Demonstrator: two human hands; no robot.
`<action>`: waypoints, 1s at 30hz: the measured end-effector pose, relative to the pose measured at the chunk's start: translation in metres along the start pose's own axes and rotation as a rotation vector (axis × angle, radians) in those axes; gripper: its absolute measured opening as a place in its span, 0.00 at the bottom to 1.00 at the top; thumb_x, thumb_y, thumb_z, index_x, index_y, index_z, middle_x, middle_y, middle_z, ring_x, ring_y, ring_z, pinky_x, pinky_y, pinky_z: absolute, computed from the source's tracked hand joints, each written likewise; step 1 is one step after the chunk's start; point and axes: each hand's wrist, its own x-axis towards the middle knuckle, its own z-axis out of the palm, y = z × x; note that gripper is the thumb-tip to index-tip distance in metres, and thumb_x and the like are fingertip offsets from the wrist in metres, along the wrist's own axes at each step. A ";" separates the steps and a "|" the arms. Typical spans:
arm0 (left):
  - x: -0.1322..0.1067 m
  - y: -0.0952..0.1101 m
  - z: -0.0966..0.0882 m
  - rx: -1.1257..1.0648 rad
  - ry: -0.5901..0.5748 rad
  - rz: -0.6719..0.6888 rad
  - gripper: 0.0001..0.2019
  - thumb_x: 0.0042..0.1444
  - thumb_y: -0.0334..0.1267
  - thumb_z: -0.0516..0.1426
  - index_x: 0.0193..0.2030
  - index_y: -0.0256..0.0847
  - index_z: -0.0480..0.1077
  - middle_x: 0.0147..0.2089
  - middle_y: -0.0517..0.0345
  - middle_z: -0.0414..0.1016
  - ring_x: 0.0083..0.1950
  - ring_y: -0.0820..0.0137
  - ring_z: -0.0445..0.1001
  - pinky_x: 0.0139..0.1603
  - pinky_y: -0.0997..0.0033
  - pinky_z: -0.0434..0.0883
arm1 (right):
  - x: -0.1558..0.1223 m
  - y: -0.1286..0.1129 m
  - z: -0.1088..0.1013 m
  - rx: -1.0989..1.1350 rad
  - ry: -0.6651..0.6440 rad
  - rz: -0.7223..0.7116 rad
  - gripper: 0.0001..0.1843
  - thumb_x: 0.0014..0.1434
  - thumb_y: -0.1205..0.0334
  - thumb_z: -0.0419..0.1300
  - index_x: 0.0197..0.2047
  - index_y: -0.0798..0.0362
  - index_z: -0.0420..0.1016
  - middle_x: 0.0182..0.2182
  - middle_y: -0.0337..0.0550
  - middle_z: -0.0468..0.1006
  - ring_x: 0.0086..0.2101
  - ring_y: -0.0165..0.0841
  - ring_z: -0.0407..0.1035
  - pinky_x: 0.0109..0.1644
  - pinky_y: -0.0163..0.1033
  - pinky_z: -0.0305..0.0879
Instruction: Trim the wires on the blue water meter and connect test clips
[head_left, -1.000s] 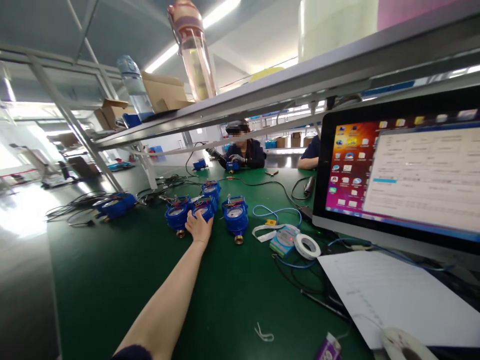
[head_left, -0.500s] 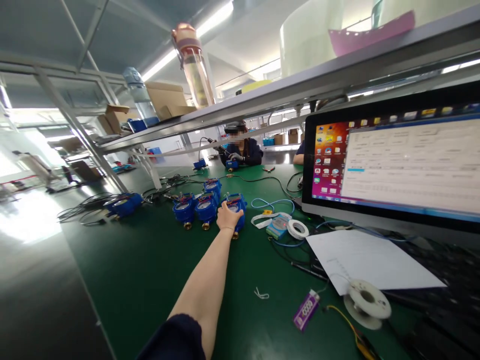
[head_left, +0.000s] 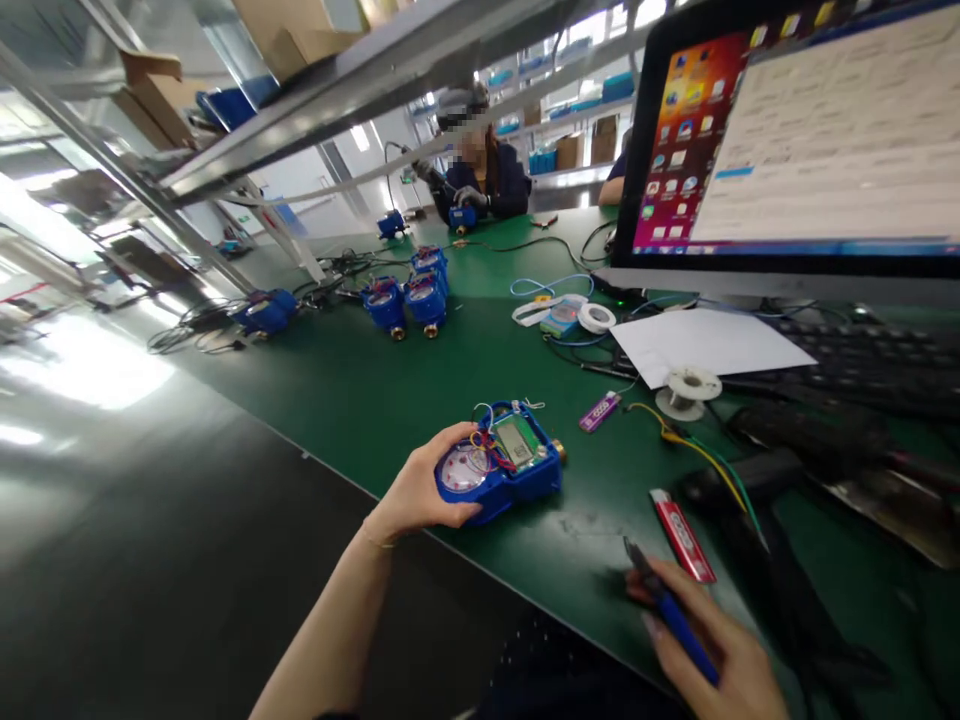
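My left hand (head_left: 424, 485) is closed around the dial end of a blue water meter (head_left: 536, 485) near the table's front edge. The meter's cover is off, showing a green circuit board with a small display, red and yellow wires and a round dial; a brass fitting sticks out at its right. My right hand (head_left: 712, 640), at the lower right, grips a blue-handled tool (head_left: 679, 625) with a dark pointed tip, apart from the meter. Blur hides the tool's exact kind. A red packet (head_left: 682, 537) lies just beyond that hand.
Several blue meters (head_left: 426, 298) stand farther back on the green table (head_left: 337, 390). Rightward are a purple packet (head_left: 600, 411), a wire spool (head_left: 688, 390), white paper (head_left: 712, 345), a black scanner-like device (head_left: 787, 560), a keyboard and a monitor (head_left: 787, 140). A co-worker (head_left: 487, 175) sits opposite.
My left hand has brought one water meter from the group at the back to the front edge. My right hand has come into view with the blue-handled tool. The view has tilted down.
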 end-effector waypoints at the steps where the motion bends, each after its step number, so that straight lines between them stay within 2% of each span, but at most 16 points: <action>1: -0.005 0.004 0.005 -0.054 -0.059 0.005 0.40 0.37 0.45 0.66 0.59 0.39 0.62 0.60 0.47 0.67 0.58 0.54 0.69 0.63 0.56 0.64 | 0.004 -0.006 -0.005 -0.029 0.019 -0.052 0.16 0.61 0.60 0.53 0.52 0.51 0.70 0.42 0.44 0.78 0.42 0.36 0.74 0.50 0.36 0.71; 6: 0.000 0.012 0.024 -0.307 -0.284 -0.032 0.37 0.39 0.50 0.64 0.57 0.36 0.66 0.54 0.48 0.74 0.52 0.55 0.74 0.56 0.58 0.70 | 0.037 -0.040 -0.045 -0.302 -0.018 -0.352 0.17 0.61 0.62 0.54 0.54 0.48 0.68 0.46 0.43 0.75 0.44 0.34 0.72 0.50 0.34 0.69; 11: 0.012 0.011 0.028 -0.303 -0.324 0.010 0.37 0.38 0.49 0.63 0.57 0.34 0.67 0.55 0.48 0.74 0.53 0.55 0.73 0.56 0.59 0.70 | 0.065 -0.055 -0.073 -0.597 -0.053 -0.516 0.17 0.63 0.63 0.51 0.55 0.53 0.68 0.47 0.45 0.72 0.45 0.34 0.69 0.53 0.41 0.64; 15: 0.011 0.012 0.026 -0.288 -0.331 0.009 0.37 0.39 0.50 0.63 0.57 0.34 0.67 0.55 0.47 0.73 0.53 0.55 0.73 0.58 0.55 0.69 | 0.085 -0.060 -0.075 -0.810 -0.148 -0.713 0.18 0.64 0.59 0.49 0.53 0.56 0.71 0.46 0.47 0.72 0.43 0.37 0.68 0.48 0.46 0.65; 20: 0.011 0.011 0.027 -0.309 -0.339 0.008 0.39 0.36 0.51 0.65 0.56 0.35 0.67 0.56 0.46 0.72 0.53 0.55 0.73 0.58 0.55 0.68 | 0.105 -0.073 -0.071 -0.955 -0.312 -0.901 0.16 0.62 0.62 0.52 0.51 0.57 0.71 0.43 0.50 0.73 0.40 0.40 0.69 0.42 0.46 0.65; 30: 0.011 0.009 0.027 -0.290 -0.322 0.042 0.39 0.37 0.51 0.66 0.57 0.36 0.67 0.57 0.48 0.72 0.54 0.56 0.73 0.58 0.59 0.70 | 0.119 -0.082 -0.071 -1.009 -0.455 -0.958 0.16 0.62 0.62 0.51 0.49 0.56 0.73 0.41 0.52 0.74 0.37 0.42 0.69 0.39 0.47 0.67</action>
